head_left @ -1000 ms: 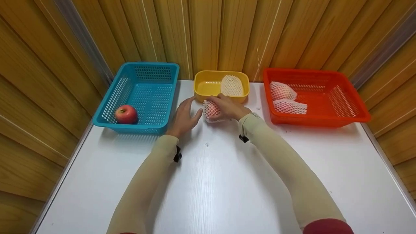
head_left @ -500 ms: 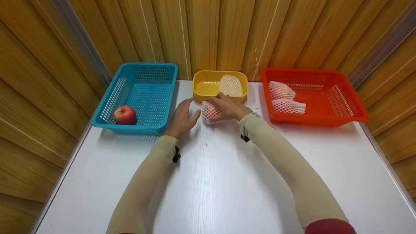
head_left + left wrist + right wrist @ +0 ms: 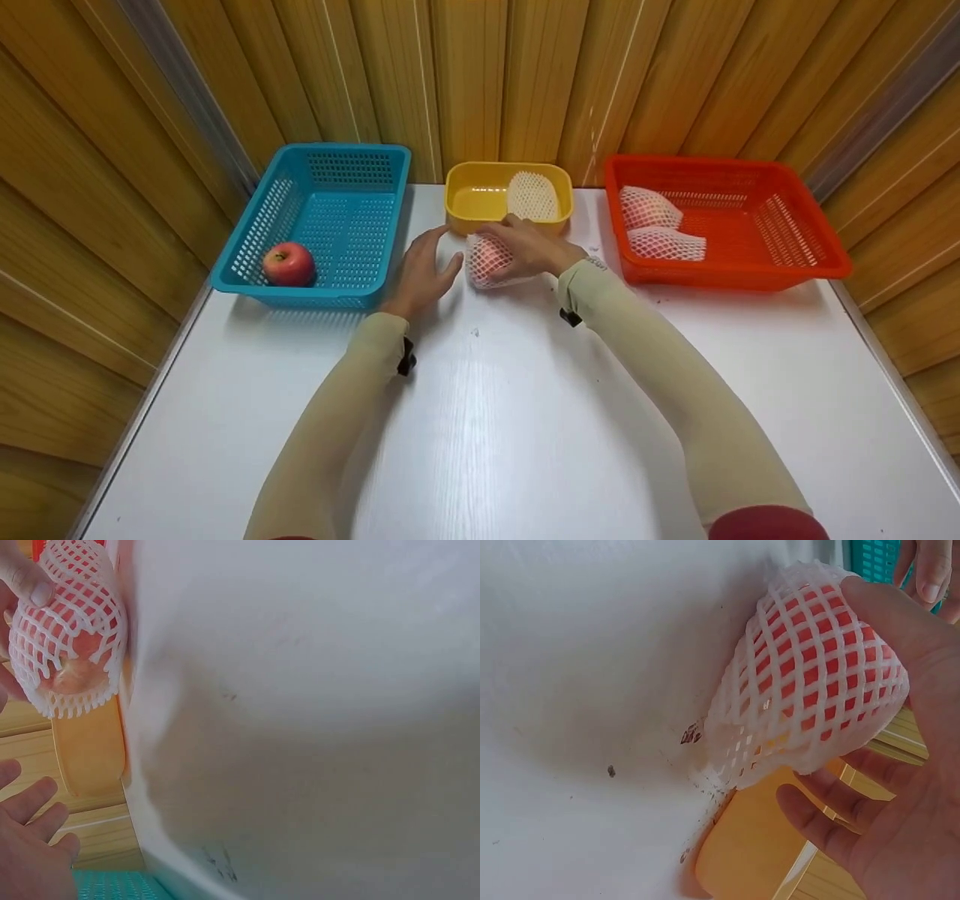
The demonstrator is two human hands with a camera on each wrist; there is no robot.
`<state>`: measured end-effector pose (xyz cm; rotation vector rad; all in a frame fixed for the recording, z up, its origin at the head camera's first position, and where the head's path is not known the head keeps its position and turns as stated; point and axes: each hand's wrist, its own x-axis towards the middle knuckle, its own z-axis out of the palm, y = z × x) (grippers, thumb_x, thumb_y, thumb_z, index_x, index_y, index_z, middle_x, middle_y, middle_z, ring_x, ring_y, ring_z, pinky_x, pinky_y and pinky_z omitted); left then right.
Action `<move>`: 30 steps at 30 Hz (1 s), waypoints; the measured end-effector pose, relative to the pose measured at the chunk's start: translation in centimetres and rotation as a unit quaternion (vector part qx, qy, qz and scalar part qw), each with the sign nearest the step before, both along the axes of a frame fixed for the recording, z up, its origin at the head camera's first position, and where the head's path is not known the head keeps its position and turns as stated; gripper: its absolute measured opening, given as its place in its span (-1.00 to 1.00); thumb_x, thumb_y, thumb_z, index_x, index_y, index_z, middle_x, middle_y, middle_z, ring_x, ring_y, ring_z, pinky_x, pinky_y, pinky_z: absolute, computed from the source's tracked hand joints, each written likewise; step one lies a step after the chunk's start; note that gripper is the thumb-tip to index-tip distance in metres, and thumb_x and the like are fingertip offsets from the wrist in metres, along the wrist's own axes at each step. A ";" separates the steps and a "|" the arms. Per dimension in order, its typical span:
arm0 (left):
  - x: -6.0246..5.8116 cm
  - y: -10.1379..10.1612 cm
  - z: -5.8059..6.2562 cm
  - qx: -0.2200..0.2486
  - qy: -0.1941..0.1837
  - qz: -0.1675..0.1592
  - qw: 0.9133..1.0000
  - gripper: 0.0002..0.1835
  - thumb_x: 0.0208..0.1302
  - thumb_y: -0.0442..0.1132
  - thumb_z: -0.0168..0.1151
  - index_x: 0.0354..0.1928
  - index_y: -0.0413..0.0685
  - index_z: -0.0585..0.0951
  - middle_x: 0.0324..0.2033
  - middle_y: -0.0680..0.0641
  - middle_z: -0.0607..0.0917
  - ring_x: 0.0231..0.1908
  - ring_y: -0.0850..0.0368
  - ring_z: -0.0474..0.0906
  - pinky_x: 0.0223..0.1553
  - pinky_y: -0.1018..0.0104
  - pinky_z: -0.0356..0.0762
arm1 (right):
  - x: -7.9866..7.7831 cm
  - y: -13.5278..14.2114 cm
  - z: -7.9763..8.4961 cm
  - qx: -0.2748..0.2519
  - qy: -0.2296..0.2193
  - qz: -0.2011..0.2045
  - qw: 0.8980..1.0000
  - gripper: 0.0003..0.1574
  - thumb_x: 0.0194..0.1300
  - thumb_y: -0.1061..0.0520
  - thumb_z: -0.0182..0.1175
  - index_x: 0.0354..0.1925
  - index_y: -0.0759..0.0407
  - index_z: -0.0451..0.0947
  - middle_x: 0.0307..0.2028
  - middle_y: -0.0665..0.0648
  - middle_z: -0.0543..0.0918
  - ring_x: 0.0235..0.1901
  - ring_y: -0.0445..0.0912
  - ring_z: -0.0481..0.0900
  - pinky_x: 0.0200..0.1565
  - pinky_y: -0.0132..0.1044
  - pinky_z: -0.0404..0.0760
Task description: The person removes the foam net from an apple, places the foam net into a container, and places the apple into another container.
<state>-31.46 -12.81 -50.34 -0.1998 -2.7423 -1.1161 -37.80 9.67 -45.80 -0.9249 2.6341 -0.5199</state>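
Wood-grained walls close in a white desk, with the yellow bin set against the back. Just in front of that bin is the netted apple, grasped by the right hand, whose thumb lies along the white mesh. Forward and to the left of the bin, the left hand is released: fingers spread, thumb just beside the fruit, nothing held.

Very little has changed over the last second. The right hand keeps its grasp, with at most a slight shift, and the left hand stays apart from the mesh. That steadiness suggests the fruit is already well inside its covering. From the left wrist, bare skin shows through the open end; from the right wrist, a slack flap of mesh reaches past the fruit, so some straightening may remain. Whether the bundle bears fully on the desk is hard to tell.

A loose mesh piece lies in the right half of the bin. Left of the bin, the blue basket holds one bare apple; right of it, the red basket holds two covered apples, both on the side nearest the bin.
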 end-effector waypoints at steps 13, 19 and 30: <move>0.1 0.0 -0.1 -0.011 0.018 -0.008 1.000 -0.39 0.49 -0.08 0.19 0.46 -0.18 0.36 0.43 -0.20 0.42 0.47 -0.10 0.24 0.52 0.05 0.12 | 0.4 0.8 0.0 -0.009 -0.004 0.010 1.000 0.12 0.13 -0.26 0.53 0.54 -0.30 0.22 0.33 0.17 0.35 0.26 0.07 0.37 0.31 0.19 0.42; 0.1 0.0 -0.3 -0.007 0.014 -0.005 1.000 -0.38 0.49 -0.10 0.19 0.46 -0.22 0.35 0.43 -0.21 0.42 0.47 -0.11 0.24 0.51 0.05 0.12 | 0.3 1.1 0.0 -0.009 -0.012 0.006 1.000 0.11 0.13 -0.26 0.52 0.53 -0.33 0.22 0.38 0.20 0.32 0.33 0.11 0.34 0.32 0.26 0.38; 0.2 0.2 -0.5 -0.005 0.006 -0.001 1.000 -0.38 0.50 -0.07 0.17 0.46 -0.23 0.36 0.43 -0.22 0.42 0.47 -0.12 0.24 0.51 0.05 0.12 | 0.4 2.3 -0.6 -0.023 -0.013 0.019 0.999 0.10 0.17 -0.26 0.49 0.55 -0.31 0.19 0.50 0.11 0.24 0.46 0.09 0.21 0.41 0.27 0.26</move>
